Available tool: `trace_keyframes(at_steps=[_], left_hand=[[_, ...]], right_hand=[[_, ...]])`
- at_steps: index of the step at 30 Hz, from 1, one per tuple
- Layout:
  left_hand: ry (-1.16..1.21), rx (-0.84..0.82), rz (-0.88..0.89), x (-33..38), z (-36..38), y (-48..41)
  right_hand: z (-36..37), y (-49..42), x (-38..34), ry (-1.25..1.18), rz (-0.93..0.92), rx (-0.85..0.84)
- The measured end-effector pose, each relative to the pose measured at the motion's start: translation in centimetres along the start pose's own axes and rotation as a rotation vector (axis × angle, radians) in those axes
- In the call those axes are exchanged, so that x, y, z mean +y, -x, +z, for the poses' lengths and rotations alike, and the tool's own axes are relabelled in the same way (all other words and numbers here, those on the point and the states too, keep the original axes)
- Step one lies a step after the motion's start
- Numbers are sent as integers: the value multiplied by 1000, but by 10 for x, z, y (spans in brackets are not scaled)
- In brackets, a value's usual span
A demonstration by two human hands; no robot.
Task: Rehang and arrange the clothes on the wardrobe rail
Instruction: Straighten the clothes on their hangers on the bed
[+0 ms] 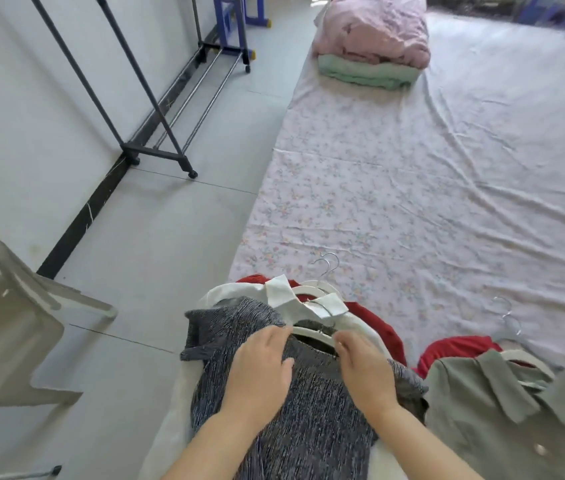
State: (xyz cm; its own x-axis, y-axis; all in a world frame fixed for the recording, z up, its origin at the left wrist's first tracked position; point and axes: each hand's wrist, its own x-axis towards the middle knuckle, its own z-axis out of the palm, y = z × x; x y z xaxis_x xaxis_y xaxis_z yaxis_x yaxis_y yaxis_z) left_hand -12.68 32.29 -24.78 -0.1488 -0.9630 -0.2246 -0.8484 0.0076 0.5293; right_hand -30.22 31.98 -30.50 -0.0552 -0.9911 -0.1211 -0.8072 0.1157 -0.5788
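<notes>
A dark speckled grey top (pixel 309 427) lies on a pile of clothes at the near edge of the bed, over a white collared shirt (pixel 295 296) and a red garment (pixel 378 323). A white hanger (pixel 312 330) sits in the grey top's neckline. My left hand (pixel 260 368) and my right hand (pixel 364 368) both lie on the top at the neckline, fingertips at the hanger; their grip is hidden. To the right a grey-green collared shirt (pixel 503 410) lies on its hanger over another red garment (pixel 454 348). The dark clothes rail frame (pixel 156 147) stands by the left wall.
The bed has a floral sheet (pixel 412 202). Folded pink and green bedding (pixel 371 46) is stacked at its far end. A beige garment (pixel 7 323) hangs at the left edge. Grey tiled floor runs between bed and wall.
</notes>
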Motion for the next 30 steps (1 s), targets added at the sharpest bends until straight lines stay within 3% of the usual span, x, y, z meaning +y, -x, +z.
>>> trace_keyframes(at_steps=[5,15,23,30], left_hand=[[-66,93,226,20,-22,21],[222,167,599,104,-35,80],[203,73,748,202,14,175],[248,6,924,296,88,295]], right_hand=[[-56,59,-38,-172,41,250],[-150,182,-42,-252,167,569],[-198,321,24,157,198,801],[-242,474,101,284,293,910]])
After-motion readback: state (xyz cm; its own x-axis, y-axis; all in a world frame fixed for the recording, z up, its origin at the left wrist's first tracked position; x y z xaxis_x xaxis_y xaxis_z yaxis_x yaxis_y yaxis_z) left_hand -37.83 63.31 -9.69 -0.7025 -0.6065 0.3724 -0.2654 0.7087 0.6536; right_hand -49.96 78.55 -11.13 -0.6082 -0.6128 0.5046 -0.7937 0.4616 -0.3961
